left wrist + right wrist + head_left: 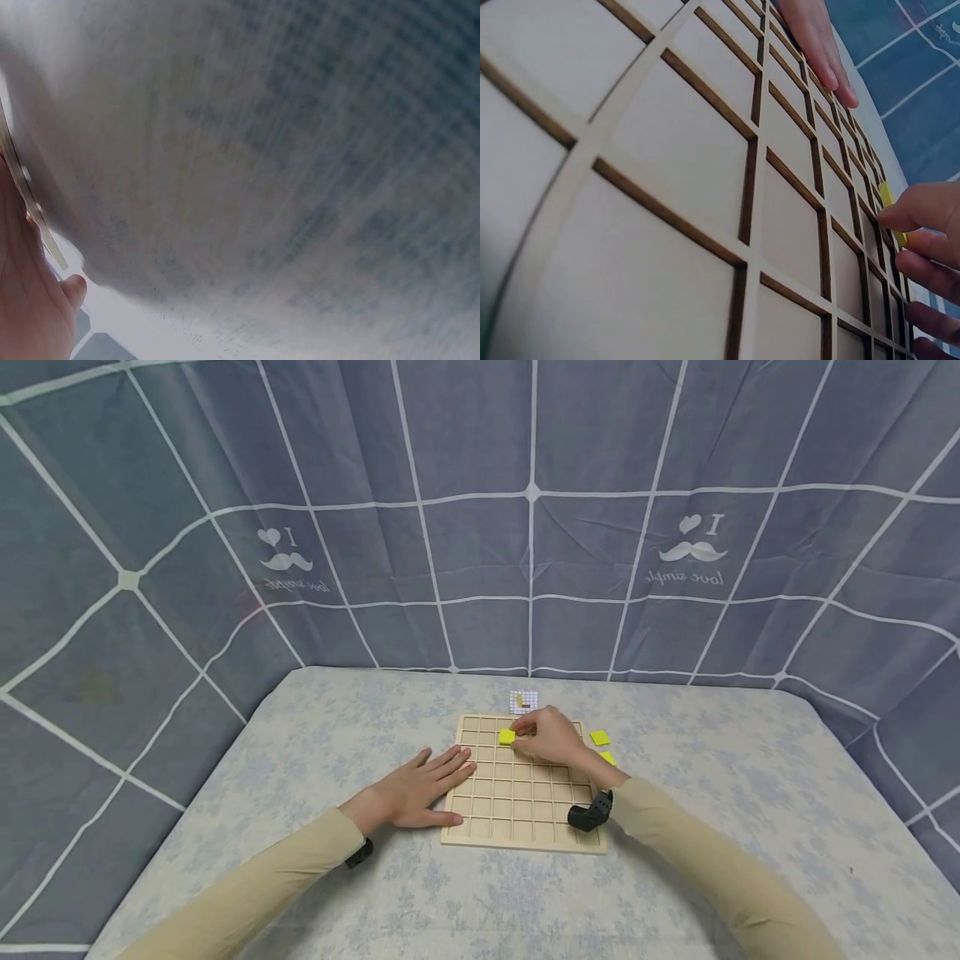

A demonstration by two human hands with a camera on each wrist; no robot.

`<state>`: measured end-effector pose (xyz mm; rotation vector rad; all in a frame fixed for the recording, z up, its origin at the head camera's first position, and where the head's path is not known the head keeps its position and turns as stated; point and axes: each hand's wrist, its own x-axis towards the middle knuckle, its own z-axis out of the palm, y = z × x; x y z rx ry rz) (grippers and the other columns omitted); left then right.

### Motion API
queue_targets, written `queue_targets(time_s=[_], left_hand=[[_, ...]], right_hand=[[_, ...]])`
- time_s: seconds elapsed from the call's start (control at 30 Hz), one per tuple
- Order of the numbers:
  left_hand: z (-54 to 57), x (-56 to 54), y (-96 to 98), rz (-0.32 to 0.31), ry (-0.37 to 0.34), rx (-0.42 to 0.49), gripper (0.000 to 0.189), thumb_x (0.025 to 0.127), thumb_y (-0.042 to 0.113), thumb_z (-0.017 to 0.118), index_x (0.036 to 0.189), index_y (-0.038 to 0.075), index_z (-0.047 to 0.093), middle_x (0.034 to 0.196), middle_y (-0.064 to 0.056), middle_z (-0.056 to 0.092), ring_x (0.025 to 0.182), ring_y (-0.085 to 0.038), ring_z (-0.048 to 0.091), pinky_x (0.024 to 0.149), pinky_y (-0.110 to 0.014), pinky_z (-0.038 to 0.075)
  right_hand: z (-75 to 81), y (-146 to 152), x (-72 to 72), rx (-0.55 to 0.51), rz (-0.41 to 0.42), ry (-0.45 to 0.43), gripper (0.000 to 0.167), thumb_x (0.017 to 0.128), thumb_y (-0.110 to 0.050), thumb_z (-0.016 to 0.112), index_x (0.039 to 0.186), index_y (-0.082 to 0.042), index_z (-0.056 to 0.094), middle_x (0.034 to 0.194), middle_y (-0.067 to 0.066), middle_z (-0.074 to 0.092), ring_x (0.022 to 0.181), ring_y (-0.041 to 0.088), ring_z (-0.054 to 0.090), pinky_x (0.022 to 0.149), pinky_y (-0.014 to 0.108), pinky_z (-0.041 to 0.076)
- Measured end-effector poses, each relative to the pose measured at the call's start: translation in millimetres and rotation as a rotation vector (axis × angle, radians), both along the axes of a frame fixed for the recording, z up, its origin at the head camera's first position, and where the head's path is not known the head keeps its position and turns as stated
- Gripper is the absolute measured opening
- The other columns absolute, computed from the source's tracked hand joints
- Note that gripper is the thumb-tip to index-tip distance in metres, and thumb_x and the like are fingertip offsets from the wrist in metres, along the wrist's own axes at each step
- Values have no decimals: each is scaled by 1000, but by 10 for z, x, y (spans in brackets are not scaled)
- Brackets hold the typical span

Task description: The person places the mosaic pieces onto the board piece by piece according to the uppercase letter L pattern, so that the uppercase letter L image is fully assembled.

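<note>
A wooden grid board (501, 810) with square recesses lies on the table. Over its upper part my right hand (551, 737) pinches a yellow square tile (507, 737) between thumb and finger. In the right wrist view the tile (887, 196) shows at the fingertips, close over the grid near the far edge. My left hand (416, 789) lies flat on the board's left edge, fingers spread and straight. The left wrist view catches only part of that hand (34, 300) beside the board's edge.
Two more yellow tiles (600, 738) lie just right of the board, one partly covered by the right forearm. A small printed grid card (523, 702) with coloured squares sits behind the board. A grey-blue curtain (480, 560) with white lines surrounds the patterned tablecloth (360, 718).
</note>
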<state>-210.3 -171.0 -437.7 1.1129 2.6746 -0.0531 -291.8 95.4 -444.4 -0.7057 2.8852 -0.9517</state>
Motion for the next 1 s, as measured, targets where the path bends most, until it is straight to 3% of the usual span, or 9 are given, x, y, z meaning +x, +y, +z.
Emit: queue_targets(time_s=[1.0], left_hand=[[29, 13, 15, -11, 23, -2, 81, 95, 65, 38, 156, 18, 14, 164, -6, 7, 151, -25, 9, 118, -56, 17]], right_hand=[[-1, -21, -26, -39, 51, -8, 24, 80, -22, 78, 99, -9, 77, 90, 3, 76, 73, 9, 63, 66, 25, 49]])
